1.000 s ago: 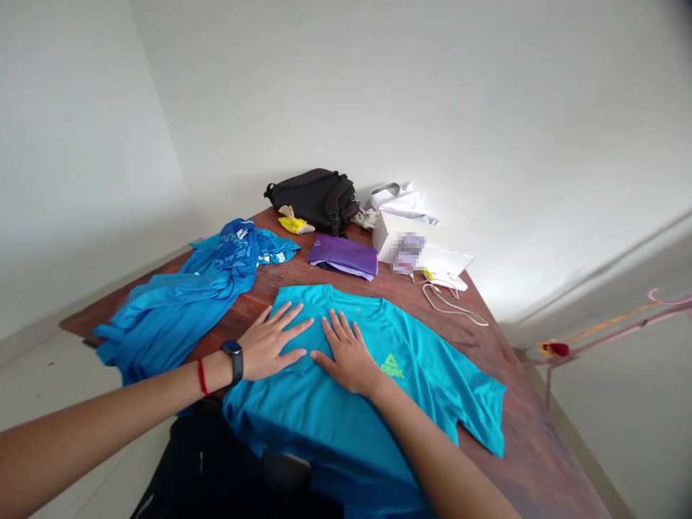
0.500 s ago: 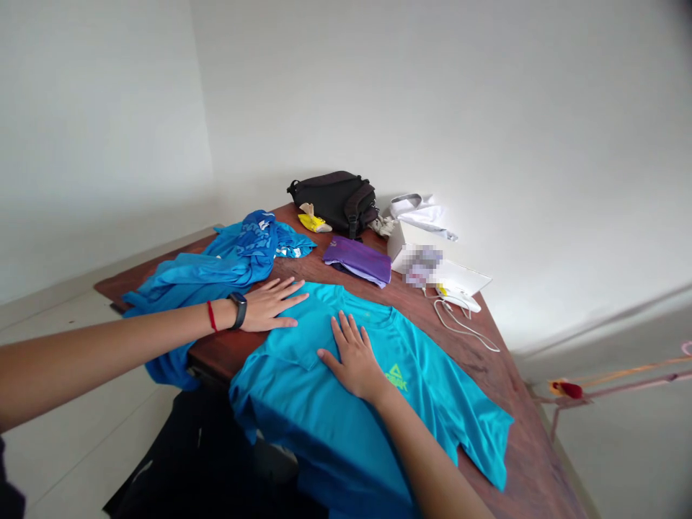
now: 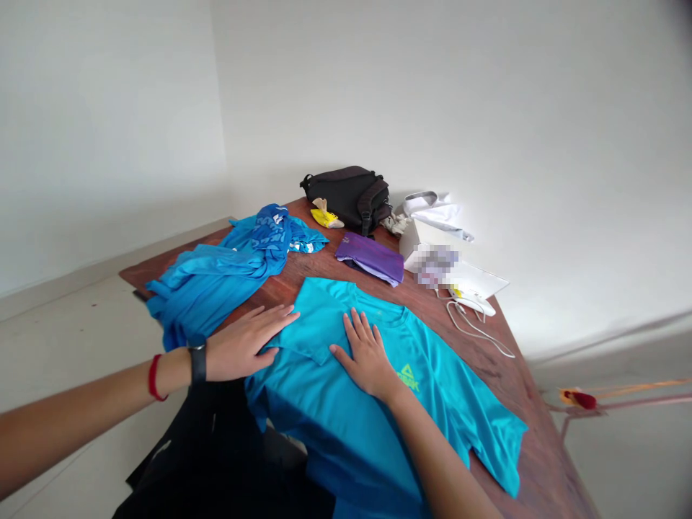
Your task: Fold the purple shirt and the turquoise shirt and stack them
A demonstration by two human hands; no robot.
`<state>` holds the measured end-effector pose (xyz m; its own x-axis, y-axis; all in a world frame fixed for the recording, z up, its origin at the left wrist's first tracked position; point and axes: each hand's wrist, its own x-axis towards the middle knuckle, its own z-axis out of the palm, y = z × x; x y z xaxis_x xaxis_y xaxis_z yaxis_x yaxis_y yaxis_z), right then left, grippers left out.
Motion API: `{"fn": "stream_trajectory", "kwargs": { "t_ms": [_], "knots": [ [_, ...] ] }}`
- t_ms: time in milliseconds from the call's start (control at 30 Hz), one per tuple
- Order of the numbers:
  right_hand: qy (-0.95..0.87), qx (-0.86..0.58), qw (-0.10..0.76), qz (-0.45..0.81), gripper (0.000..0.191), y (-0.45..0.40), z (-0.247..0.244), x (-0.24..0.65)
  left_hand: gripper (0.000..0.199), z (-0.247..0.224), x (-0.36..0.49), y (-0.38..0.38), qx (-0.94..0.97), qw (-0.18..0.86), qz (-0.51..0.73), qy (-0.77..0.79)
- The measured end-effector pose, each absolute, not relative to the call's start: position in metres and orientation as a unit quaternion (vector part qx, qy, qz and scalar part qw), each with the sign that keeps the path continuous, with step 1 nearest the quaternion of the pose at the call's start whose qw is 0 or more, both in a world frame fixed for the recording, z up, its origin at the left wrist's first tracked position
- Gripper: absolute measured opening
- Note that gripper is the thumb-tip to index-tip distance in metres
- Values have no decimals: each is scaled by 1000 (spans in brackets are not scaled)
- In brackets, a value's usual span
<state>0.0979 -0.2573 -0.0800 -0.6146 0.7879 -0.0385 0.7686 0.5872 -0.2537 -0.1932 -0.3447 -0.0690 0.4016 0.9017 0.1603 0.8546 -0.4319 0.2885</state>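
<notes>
A turquoise T-shirt (image 3: 335,404) with a green logo on its chest lies spread on the table, its lower part hanging over the near edge. The sleeve on its left side is folded inward over the front. My right hand (image 3: 370,357) rests flat on the chest, fingers apart, beside that folded sleeve. My left hand (image 3: 249,342), with a dark band and a red string at the wrist, is at the shirt's left edge. Its fingers are stretched out, the tips touching the fabric by the fold, and nothing is held.
On the wooden table (image 3: 486,360) lie a heap of blue clothes (image 3: 216,277), a folded purple garment (image 3: 370,258), a black backpack (image 3: 349,194), a yellow packet (image 3: 326,218), a white box (image 3: 419,241), a white cable (image 3: 476,330) and white cloth (image 3: 437,214). Walls stand behind.
My left hand has drawn back toward me, from lying on the folded sleeve to the shirt's left edge. My right hand stays on the chest. The view has shifted slightly.
</notes>
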Motion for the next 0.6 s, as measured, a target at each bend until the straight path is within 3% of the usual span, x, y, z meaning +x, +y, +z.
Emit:
{"fn": "stream_trajectory", "kwargs": {
  "t_ms": [133, 367, 600],
  "knots": [
    [-889, -439, 38, 124, 82, -258, -80, 98, 58, -74, -171, -367, 771, 37, 235, 590],
    [-889, -439, 41, 125, 80, -258, -80, 99, 12, -67, -170, -382, 688, 76, 259, 673],
    [-887, -441, 47, 130, 80, -258, -81, 99, 14, -60, -183, -391, 691, 85, 219, 683]
  ]
}}
